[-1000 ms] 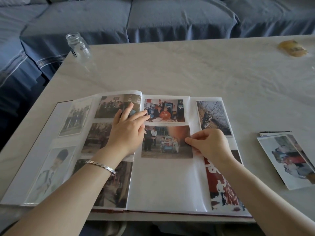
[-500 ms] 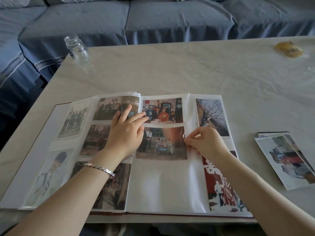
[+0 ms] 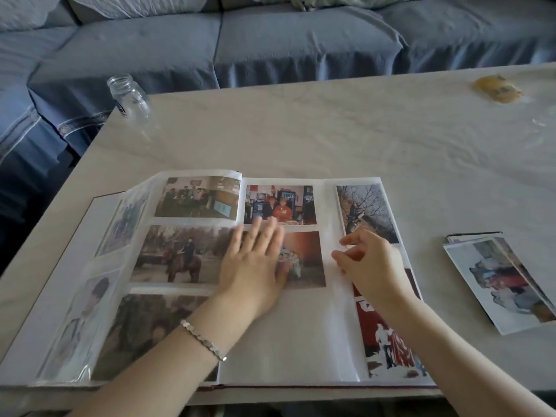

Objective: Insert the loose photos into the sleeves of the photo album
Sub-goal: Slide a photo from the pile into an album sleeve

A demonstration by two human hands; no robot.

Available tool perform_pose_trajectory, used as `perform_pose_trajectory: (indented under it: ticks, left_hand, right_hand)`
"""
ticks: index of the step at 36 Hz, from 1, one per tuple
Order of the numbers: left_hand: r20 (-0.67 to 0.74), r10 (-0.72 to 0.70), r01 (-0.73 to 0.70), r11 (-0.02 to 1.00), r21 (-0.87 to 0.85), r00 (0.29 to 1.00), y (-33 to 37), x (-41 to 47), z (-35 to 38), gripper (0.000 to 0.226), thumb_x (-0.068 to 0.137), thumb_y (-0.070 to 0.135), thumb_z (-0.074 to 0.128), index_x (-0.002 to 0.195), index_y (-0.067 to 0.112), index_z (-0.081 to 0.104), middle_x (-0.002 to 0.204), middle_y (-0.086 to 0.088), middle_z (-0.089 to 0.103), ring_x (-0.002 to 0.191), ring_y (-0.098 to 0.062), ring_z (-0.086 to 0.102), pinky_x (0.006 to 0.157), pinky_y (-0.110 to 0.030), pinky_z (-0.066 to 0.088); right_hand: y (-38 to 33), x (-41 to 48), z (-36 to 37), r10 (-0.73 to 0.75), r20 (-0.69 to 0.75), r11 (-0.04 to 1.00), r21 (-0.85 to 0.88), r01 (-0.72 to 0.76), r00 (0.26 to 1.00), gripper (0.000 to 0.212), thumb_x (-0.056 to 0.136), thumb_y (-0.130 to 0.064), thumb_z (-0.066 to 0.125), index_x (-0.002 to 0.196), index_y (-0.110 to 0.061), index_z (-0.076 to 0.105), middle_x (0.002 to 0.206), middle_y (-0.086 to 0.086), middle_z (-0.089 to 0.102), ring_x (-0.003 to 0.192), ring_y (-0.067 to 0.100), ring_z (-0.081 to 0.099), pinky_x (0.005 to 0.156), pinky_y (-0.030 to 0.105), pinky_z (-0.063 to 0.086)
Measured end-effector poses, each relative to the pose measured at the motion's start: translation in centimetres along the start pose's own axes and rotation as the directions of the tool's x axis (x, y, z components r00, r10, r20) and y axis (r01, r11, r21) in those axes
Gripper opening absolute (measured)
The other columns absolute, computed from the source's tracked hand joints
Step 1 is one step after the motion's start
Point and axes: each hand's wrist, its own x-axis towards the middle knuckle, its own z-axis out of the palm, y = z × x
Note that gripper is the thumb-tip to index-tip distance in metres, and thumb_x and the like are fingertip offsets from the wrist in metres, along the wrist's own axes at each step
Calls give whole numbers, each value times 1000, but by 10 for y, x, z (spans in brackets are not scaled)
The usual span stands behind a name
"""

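Pressing a photo (image 3: 307, 260) in the photo album (image 3: 285, 335), mid-frame.
Flat left hand (image 3: 255, 266), fingers straight, together; right hand (image 3: 373, 266) curled at the sleeve (image 3: 338, 299), grip unclear.

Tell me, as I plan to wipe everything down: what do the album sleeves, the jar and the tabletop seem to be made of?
Album sleeves: thin clear plastic film, glossy; glare and ripples over the photos. Jar: likely clear glass, see-through with a threaded neck, though hard plastic is possible. Tabletop: pale stone look with faint veins, dull sheen; marble or a laminate copy.
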Motion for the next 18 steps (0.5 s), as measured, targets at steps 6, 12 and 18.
perform_pose_trajectory:
  ticks: [6, 12, 18]
  left_hand:
    - [15, 91, -88, 988, -129, 996, 39, 3, 11, 69, 83, 62, -9, 141, 28, -26, 143, 6, -37, 132, -23, -39, 105, -46, -28]
    - [-3, 171, -169, 973, -160, 985, 70, 13, 12, 72, 81, 65, -12, 137, 22, -29, 148, 4, -34, 134, -21, -36, 112, -47, -21]
    - [-47, 163, -170, 960, -224, 985, 67, 12, 16, 74, 75, 61, -22, 135, 19, -32, 144, 3, -37, 130, -11, -39, 110, -35, -25]
  right_hand:
    - [16, -12, -32, -90, -113, 993, -86, 80, 990, 10, 87, -12, 63, 90, -20, 66, 75, -17, 59, 72, -4, 57, 60, 5, 40]
    - [47, -18, -68, -100, -213, 962, -272, 39, 972, 12, 86, -9, 62, 96, -13, 68, 95, 1, 65, 83, 17, 59, 71, 23, 44]
    - [72, -16, -100, 148, -148, 733, -647, -209, 978, 60, 87, -39, 59, 138, -16, 37, 147, 12, 31, 138, 29, 23, 109, 39, 22]
